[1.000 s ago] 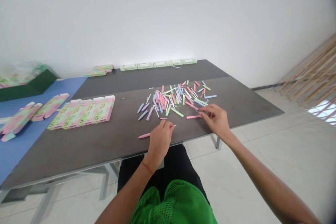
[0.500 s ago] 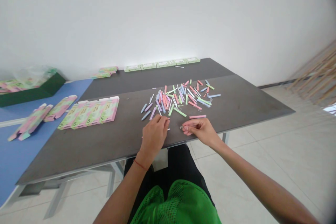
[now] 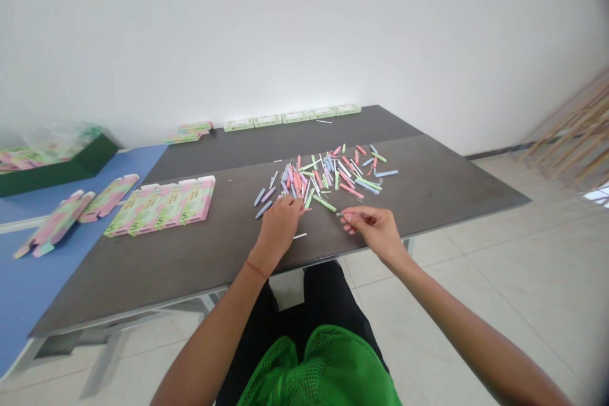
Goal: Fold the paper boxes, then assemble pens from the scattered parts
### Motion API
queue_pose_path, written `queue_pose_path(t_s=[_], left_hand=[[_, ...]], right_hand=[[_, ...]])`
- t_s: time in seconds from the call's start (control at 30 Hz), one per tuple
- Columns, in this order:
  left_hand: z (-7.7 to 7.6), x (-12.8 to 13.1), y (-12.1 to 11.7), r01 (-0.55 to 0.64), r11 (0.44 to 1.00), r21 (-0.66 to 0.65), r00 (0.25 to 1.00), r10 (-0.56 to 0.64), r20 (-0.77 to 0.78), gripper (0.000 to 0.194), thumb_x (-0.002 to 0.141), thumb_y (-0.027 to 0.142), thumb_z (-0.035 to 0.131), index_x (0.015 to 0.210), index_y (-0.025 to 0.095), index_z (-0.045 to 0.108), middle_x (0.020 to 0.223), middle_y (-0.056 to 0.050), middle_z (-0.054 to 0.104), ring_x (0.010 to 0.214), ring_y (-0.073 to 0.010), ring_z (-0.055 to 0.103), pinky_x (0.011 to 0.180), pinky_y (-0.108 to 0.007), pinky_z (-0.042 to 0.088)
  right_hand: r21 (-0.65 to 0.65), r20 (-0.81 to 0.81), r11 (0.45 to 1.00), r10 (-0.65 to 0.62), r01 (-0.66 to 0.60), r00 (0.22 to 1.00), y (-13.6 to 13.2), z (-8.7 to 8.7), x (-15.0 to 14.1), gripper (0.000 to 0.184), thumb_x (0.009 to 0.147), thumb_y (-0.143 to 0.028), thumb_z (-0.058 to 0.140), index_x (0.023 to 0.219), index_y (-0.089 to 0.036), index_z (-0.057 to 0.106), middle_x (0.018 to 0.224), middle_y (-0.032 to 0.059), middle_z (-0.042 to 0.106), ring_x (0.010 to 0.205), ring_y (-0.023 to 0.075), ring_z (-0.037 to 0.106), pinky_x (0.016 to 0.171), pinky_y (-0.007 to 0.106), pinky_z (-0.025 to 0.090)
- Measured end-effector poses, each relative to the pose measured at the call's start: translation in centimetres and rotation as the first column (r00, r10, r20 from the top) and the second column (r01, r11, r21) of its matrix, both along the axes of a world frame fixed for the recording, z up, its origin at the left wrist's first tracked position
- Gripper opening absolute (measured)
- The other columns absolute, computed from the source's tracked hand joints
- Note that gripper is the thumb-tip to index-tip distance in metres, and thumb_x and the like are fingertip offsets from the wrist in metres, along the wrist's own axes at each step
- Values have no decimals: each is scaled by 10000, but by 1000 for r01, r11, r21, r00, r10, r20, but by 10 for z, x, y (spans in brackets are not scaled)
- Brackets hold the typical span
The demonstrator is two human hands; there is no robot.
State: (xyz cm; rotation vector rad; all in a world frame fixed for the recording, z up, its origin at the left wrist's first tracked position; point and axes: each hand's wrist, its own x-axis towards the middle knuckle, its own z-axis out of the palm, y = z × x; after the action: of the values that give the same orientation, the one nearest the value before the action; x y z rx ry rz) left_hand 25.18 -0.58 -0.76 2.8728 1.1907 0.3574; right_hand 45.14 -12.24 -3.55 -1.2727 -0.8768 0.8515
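Note:
A loose pile of small pastel sticks [image 3: 325, 172], pink, green, blue and purple with thin white ones among them, lies on the dark table. At the near left side of the pile is my left hand [image 3: 280, 223], palm down with its fingers closed. A pinkish tip shows beside its fingertips, but what they hold is mostly hidden. My right hand [image 3: 373, 228] is in a pinch just right of a green stick [image 3: 325, 203]. Between its fingertips a small clear piece [image 3: 339, 214] sticks out to the left. A white stick [image 3: 299, 236] lies nearer the table edge.
Several pink-and-green boxes [image 3: 164, 206] lie in a row at left. Flattened cartons [image 3: 56, 223] and a dark green bin [image 3: 59, 171] are on the blue surface [image 3: 21, 285]. Green-and-white boxes [image 3: 295, 117] line the table's back edge by the wall.
My left hand has moved up and slightly left to the pile. My right hand has shifted a little right with the clear piece; the pink stick behind it is no longer seen.

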Motion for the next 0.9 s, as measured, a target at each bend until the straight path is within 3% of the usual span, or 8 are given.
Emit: queue_pose_path(t_s=[0.1,0.2,0.37,0.9], left_hand=[[11,-5,-23,145,988,-51,978,-135,157,221,1079,286,472,1059,188,668,939,-47,739,842,-201,698,744,-300,474],[18,-10,-45,218,976,-20,925,-200,324,198,1075,266,487,1074,194,671,975,-40,755,861,-185,720,786,-285,492],[20,-13,-56,244,969,28,851,-228,473,179,1063,229,508,1100,185,677,1018,-45,760,894,-172,723,819,-267,509],[11,-15,-63,224,974,-15,813,-179,554,143,1049,244,547,1085,205,679,1008,-38,770,880,-171,724,818,-270,505]], right_hand=[[-35,-240,997,62,-72,969,2,4,-1,334,656,-410,940,874,-181,834,824,81,815,688,166,755,691,276,639],[-42,-340,988,125,-148,932,1,9,-5,344,638,-386,959,887,-182,839,868,88,823,744,178,783,768,287,656],[2,-309,985,167,-175,936,-3,13,-15,318,656,-359,953,895,-183,840,855,90,823,741,187,789,762,299,666],[9,-189,988,152,-153,970,-7,20,-17,316,660,-403,943,866,-189,836,784,75,811,688,185,770,689,311,668]])
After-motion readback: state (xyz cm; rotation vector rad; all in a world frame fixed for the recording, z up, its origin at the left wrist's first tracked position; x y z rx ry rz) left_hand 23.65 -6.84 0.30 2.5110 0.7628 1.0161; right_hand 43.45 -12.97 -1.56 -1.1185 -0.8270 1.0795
